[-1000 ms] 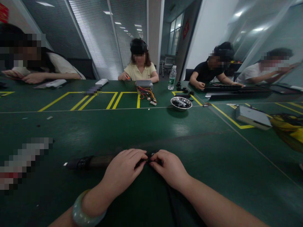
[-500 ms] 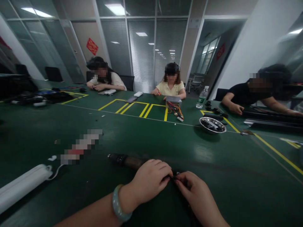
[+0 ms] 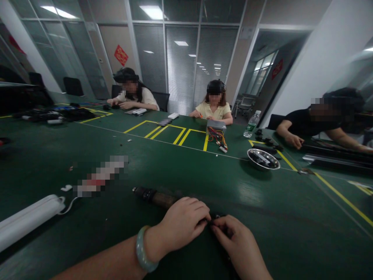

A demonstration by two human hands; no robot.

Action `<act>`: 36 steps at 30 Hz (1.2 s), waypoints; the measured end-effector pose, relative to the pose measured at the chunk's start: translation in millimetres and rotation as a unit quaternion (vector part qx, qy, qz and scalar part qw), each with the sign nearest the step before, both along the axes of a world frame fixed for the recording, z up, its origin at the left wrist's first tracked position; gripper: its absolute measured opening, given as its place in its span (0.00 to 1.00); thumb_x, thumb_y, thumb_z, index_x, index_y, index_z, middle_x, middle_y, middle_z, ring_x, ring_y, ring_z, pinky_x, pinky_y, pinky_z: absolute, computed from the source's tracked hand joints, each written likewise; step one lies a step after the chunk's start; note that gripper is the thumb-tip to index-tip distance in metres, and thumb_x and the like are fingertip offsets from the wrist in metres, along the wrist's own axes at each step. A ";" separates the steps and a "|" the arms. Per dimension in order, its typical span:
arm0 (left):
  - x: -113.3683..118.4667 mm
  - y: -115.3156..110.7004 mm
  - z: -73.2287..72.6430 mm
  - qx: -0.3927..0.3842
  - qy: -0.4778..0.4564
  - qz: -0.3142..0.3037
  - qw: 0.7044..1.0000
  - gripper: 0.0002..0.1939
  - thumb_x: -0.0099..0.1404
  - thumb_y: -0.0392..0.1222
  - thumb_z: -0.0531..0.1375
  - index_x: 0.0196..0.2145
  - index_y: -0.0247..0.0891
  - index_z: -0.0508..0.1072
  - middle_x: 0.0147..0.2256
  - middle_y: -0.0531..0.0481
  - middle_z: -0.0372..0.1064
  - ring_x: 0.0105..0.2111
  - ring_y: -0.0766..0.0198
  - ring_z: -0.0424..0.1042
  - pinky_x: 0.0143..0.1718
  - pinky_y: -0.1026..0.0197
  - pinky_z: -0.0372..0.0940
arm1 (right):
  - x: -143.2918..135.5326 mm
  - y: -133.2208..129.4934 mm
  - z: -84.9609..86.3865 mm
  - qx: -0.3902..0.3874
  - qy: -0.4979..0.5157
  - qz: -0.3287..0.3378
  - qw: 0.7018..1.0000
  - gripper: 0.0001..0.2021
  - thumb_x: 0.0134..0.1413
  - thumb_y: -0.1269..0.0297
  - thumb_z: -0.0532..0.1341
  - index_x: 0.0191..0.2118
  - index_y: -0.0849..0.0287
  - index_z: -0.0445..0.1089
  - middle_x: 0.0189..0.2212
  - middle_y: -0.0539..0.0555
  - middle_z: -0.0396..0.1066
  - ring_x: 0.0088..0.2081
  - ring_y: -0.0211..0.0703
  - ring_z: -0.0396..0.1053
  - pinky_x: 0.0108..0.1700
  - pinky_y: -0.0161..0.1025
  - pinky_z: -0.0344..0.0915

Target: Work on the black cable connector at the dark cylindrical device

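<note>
Dark tool: I see one dark, rod-shaped tool (image 3: 163, 200) lying on the near part of the desk (image 3: 186, 169), partly under the left hand.
Its direction: the bright tip (image 3: 134, 189) points left and slightly away from me; the long axis slants from there down to the right, towards the fingertips.
Left hand: I have the left hand (image 3: 186, 219) palm down over the tool, thumb and fingers drawn in on a small dark piece (image 3: 210, 223); one pale green bangle (image 3: 142, 249) rings the wrist.
Right hand: the right hand (image 3: 234, 237) pinches at the same spot, its fingertips meeting the left ones; I can't tell the piece's shape.
Bowl: one metal bowl (image 3: 258, 165) beyond the hands to the right, holding dark parts and a pale strip; they overlap too much for me to count.
Bottle: one clear bottle (image 3: 251, 127) with a green label, upright beyond the bowl.
Box: one grey box (image 3: 216, 125), coloured wires (image 3: 217, 136) spilling from its near side.
White case: one long white case (image 3: 32, 219) at left, with a cord looped at its end.
Co-workers: I count three people seated around the far side.
</note>
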State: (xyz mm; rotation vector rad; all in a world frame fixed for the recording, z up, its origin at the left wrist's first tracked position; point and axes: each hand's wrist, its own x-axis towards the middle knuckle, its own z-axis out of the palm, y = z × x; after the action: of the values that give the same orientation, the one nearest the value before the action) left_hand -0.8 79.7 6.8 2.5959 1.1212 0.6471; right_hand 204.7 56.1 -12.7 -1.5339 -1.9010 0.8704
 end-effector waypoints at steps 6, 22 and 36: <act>-0.9 0.2 -0.9 0.002 -0.002 -0.005 1.000 0.05 0.66 0.37 0.61 0.40 0.42 0.74 0.43 0.52 0.75 0.44 0.59 0.72 0.47 0.54 0.62 | 0.6 0.8 -0.9 -0.005 0.014 0.012 1.000 0.07 0.58 0.64 0.60 0.35 0.54 0.77 0.34 0.52 0.74 0.35 0.44 0.72 0.38 0.36 0.64; -0.7 0.1 0.6 0.006 -0.005 -0.003 1.000 0.05 0.67 0.39 0.60 0.41 0.42 0.74 0.43 0.51 0.74 0.44 0.58 0.72 0.47 0.53 0.62 | 0.6 -0.3 0.1 -0.009 -0.010 0.014 1.000 0.08 0.60 0.62 0.58 0.36 0.53 0.75 0.34 0.51 0.73 0.34 0.43 0.72 0.36 0.36 0.64; -1.1 -0.3 1.3 -0.003 0.015 0.002 1.000 0.07 0.64 0.37 0.60 0.41 0.42 0.72 0.42 0.51 0.74 0.44 0.58 0.71 0.48 0.54 0.62 | -0.4 0.0 1.4 0.002 -0.011 0.022 1.000 0.07 0.60 0.64 0.58 0.35 0.53 0.75 0.35 0.51 0.73 0.37 0.44 0.72 0.39 0.35 0.64</act>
State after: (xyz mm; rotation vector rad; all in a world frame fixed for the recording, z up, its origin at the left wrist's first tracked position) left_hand -1.9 79.3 8.1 2.6065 1.1364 0.6079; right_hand 204.3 56.1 -11.3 -1.5121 -1.9575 0.8717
